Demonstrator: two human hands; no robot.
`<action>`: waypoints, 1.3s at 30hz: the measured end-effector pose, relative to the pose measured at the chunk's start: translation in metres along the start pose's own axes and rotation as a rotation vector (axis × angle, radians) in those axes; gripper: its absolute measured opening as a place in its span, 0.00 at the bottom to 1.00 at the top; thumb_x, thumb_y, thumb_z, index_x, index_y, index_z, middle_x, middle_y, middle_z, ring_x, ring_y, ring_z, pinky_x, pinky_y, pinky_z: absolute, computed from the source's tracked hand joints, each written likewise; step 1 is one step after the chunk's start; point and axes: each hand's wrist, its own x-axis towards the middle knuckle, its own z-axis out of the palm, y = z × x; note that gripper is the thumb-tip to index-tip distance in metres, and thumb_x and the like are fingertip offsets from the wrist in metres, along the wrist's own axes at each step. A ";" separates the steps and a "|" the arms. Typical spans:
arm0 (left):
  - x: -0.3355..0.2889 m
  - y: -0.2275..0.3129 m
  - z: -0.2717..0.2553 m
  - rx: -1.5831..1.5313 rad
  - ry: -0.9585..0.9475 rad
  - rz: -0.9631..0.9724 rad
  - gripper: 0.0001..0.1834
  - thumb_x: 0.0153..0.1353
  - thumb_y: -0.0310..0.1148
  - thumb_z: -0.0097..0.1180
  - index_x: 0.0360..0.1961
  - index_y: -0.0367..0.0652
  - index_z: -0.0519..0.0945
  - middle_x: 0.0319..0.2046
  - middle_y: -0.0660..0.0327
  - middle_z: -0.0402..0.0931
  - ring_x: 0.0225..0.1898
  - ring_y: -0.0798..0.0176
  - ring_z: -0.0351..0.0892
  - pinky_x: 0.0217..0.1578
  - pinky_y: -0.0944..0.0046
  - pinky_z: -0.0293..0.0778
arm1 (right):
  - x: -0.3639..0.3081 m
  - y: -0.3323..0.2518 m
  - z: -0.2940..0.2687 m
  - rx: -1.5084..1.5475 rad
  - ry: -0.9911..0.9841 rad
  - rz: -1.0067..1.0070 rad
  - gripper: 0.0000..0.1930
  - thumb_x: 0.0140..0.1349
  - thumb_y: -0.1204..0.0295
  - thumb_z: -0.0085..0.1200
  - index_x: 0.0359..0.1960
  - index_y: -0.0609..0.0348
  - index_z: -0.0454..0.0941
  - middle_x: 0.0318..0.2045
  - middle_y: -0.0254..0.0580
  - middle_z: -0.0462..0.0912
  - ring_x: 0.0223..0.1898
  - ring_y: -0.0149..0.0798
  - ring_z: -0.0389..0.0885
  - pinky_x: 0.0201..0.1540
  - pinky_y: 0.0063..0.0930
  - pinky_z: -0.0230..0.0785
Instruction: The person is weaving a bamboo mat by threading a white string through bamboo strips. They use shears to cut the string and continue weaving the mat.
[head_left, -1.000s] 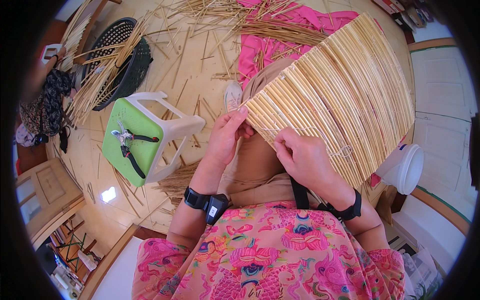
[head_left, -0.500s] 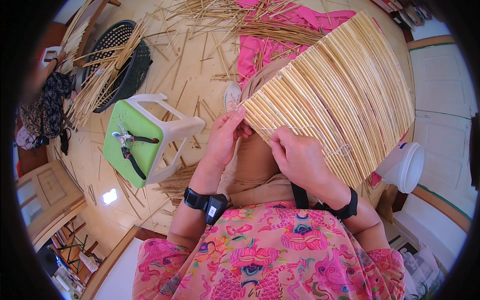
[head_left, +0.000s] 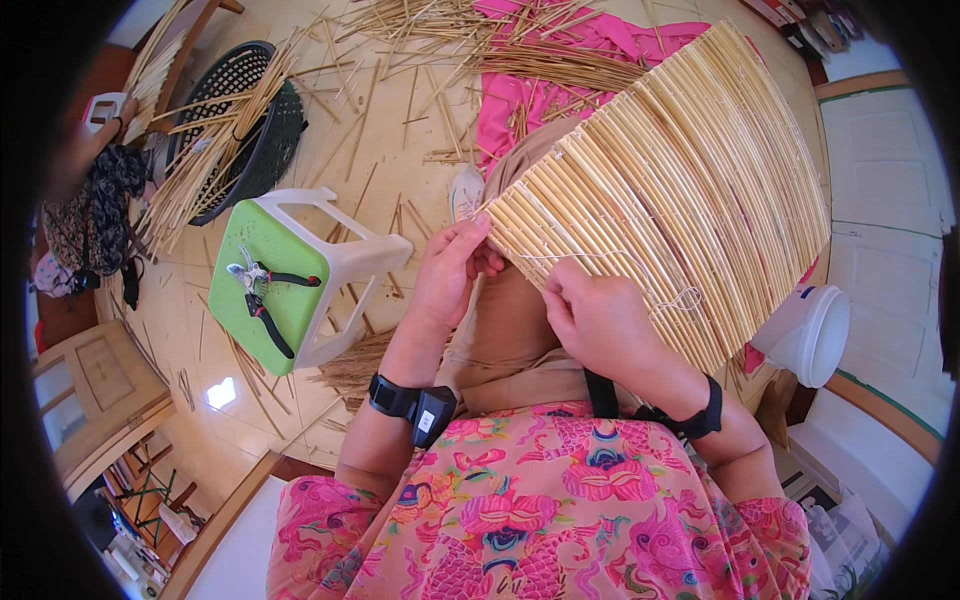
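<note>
A mat of straw-coloured reeds (head_left: 690,190), bound side by side with pale string, lies slanting across my lap and reaches out to the upper right. My left hand (head_left: 452,265) pinches the near left corner of this mat between thumb and fingers. Just right of it, my right hand (head_left: 598,312) is closed over the near edge, fingers curled under and partly hidden. White string (head_left: 688,298) runs over the reeds by my right knuckles and ends in a loose loop; it appears gripped in that hand.
Red-and-black-handled pruning shears (head_left: 262,285) rest on a green-topped stool (head_left: 232,320) at left. Behind it, a dark basket (head_left: 290,125) holds reeds. Loose reeds and pink cloth (head_left: 495,115) cover the far floor. A white bucket (head_left: 815,335) stands right. Another person's hand (head_left: 125,115) shows far left.
My view has shifted very slightly. Both hands and the mat stay almost in place; the other person's hand at far left has moved a little.
</note>
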 end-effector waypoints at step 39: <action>0.001 0.006 0.001 -0.054 -0.004 -0.017 0.17 0.71 0.43 0.48 0.38 0.40 0.81 0.28 0.63 0.81 0.28 0.70 0.77 0.30 0.71 0.72 | 0.009 -0.009 0.014 -0.113 0.109 -0.061 0.07 0.63 0.72 0.57 0.32 0.57 0.71 0.14 0.45 0.75 0.16 0.49 0.78 0.20 0.43 0.68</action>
